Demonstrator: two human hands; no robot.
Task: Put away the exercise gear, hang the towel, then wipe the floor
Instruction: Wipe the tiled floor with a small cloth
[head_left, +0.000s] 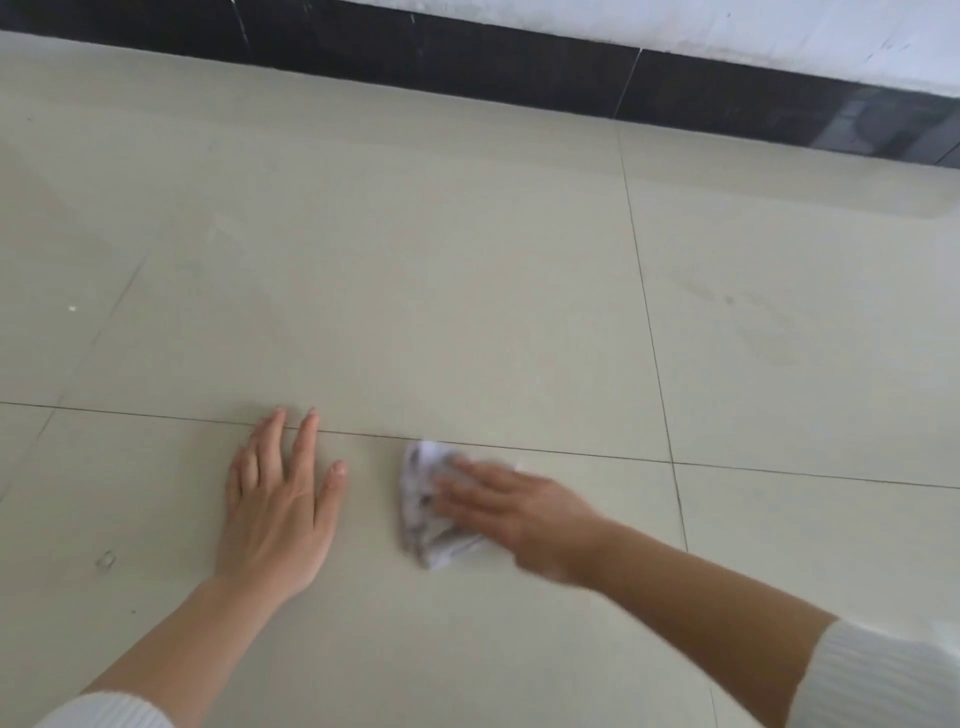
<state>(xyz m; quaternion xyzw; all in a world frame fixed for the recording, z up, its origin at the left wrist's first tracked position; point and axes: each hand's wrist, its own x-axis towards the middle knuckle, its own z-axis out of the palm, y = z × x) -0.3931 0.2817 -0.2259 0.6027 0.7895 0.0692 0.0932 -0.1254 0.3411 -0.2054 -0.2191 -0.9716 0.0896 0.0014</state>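
Grip of right hand (498, 506) released: blurred fingers lie straight, pressing flat on the cloth (422, 514). Cloth is white-grey, crumpled, dark-smudged, lying on the pale tiled floor (415, 260) at a grout line (363, 435). Left hand (278, 499) flat on floor beside it, fingers spread, holding nothing.

This is looking like a plain indoor room, perhaps in a home, though the exact kind is not showing. Large pale glossy tiles (415, 270) are covering the floor (779, 530), with thin dark grout lines (644, 291) crossing it. A band of shiny black skirting (467, 62) is running along the foot of a scuffed white wall (727, 31), reflecting light at the right.
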